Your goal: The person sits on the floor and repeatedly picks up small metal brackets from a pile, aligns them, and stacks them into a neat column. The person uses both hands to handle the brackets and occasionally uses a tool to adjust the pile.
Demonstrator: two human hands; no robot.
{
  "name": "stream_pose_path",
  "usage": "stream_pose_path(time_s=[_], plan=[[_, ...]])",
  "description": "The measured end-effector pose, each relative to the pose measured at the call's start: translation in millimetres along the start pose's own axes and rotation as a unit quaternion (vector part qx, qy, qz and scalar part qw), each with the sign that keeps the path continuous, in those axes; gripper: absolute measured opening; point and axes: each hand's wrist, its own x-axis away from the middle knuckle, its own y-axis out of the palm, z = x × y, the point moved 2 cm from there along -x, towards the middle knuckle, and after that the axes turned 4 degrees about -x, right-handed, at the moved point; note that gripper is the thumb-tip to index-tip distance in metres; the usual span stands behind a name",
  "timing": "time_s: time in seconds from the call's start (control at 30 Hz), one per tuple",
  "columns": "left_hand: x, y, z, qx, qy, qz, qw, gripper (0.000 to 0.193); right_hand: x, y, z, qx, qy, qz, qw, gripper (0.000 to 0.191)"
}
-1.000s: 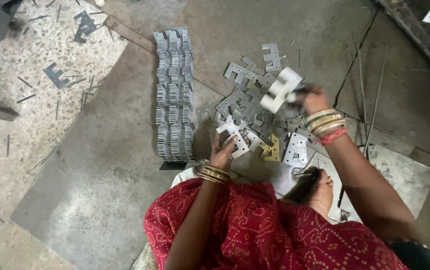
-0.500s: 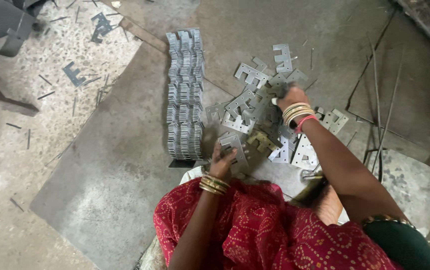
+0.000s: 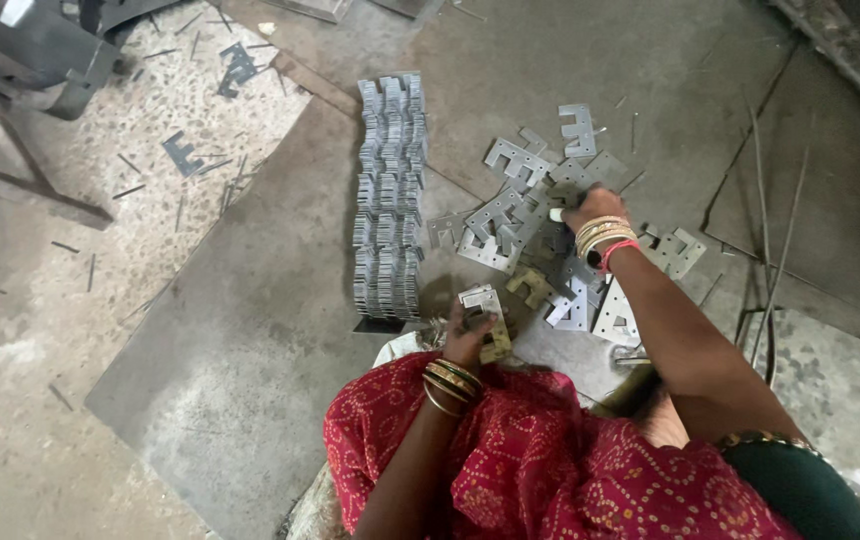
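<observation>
Floor: a large flat grey metal sheet is lying on the speckled concrete floor, and the person is sitting at its near edge, looking down.
Stacked row: a long row of stacked grey notched metal plates is running away from the person on the sheet, just left of the loose pile.
Loose pile: a scattered heap of flat grey metal plates with square cut-outs is spreading out right of the row, the pieces overlapping each other.
Clothing: a red dotted garment is covering the person's lap at the bottom of the view.
Scrap: thin metal offcuts and slivers are lying strewn over the concrete on the left.
Right hand: the right hand, with bangles at the wrist, is reaching into the loose pile; its fingers are curling down onto the plates, though whether they are gripping one I cannot tell.
Left hand: the left hand, also wearing bangles, is closing its fingers around a small bunch of grey notched plates, holding them near the stacked row's near end.
</observation>
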Motion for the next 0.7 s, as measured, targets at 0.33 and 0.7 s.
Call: stream_pose_path(time_s=[0.33, 0.7], plan=[[-9.5, 10.1, 7.4, -0.039, 0.069, -0.007, 0.997, 0.06, 5.3, -13.7, -11.5, 0.021, -0.009, -0.043, 0.999, 0.054], [-18.4, 10.4, 3.3, -0.077, 0.09, -0.032, 0.992, 0.057, 9.4, -36.4, 10.8, -0.39, -0.035, -0.014, 0.92, 0.025]])
